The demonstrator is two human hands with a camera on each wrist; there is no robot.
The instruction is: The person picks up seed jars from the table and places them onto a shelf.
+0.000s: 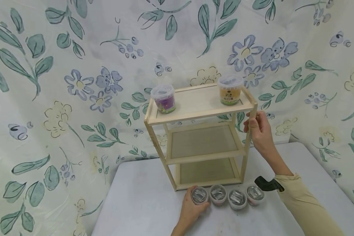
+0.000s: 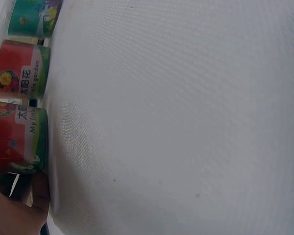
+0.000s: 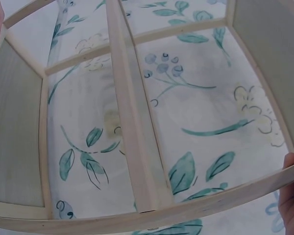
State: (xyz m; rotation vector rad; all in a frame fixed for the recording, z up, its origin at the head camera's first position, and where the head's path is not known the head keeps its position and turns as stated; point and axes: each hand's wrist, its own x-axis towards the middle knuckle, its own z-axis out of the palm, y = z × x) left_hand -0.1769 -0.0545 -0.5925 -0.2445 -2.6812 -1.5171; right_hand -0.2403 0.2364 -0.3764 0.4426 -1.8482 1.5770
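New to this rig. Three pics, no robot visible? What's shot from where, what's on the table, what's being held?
No robot: a person works with bare hands and wears three cameras. The wide picture comes from the head; the two close-ups come from the wrists. On the white table stands a three-tier wooden shelf, with a purple tub and an orange tub on top. Four lidded tubs sit in a row in front. The left hand grips the leftmost tub; the right hand holds the shelf's front right post.
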